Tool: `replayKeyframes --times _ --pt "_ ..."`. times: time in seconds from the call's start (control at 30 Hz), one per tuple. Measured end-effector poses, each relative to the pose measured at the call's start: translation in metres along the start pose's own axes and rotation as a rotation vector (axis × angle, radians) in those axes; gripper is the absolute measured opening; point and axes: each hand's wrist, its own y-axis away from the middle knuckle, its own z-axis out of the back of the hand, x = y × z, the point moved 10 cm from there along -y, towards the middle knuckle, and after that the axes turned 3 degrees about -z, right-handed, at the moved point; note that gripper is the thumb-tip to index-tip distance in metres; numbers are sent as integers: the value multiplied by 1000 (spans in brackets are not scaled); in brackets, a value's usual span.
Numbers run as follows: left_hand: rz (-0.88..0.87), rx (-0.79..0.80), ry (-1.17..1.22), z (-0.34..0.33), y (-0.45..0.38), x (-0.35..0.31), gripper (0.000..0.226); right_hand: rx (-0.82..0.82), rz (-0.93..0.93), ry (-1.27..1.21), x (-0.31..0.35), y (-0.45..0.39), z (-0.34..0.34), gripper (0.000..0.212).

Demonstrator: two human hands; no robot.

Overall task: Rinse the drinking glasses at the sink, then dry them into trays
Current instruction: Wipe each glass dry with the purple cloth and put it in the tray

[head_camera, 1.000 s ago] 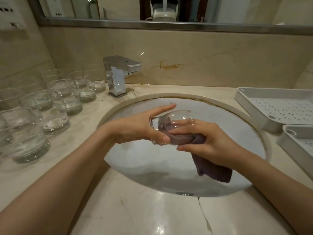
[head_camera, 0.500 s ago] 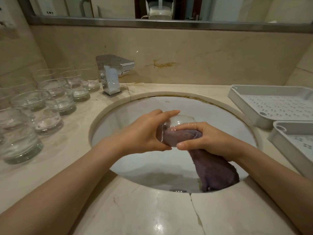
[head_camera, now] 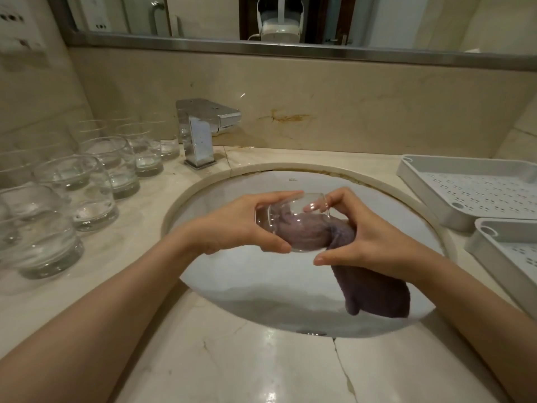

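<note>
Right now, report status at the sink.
Left hand grips glass over sink. Right hand works cloth inside it. Trays unobstructed.

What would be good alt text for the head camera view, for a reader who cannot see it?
Over a round sink, the left hand holds a clear glass on its side while the right hand pushes a purple cloth into it. More glasses stand left by the faucet; two white trays sit right.
</note>
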Motion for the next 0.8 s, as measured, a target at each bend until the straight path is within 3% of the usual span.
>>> replayKeyframes --times 0.17,0.33,0.47,0.6,0.8 --pt "-73 -95 56 17 6 -13 82 -138 64 37 5 1 21 59" --pt "-113 -128 26 19 7 -18 81 -143 206 97 17 2 11 38" --pt "-207 -122 -165 11 5 -27 93 23 93 -93 13 2 5 35" --pt "-306 -80 -434 -5 3 -26 98 128 15 -56 -3 4 -10 46" --pt "-386 -88 -688 -16 3 -25 99 32 7 -41 -14 -1 -16 44"
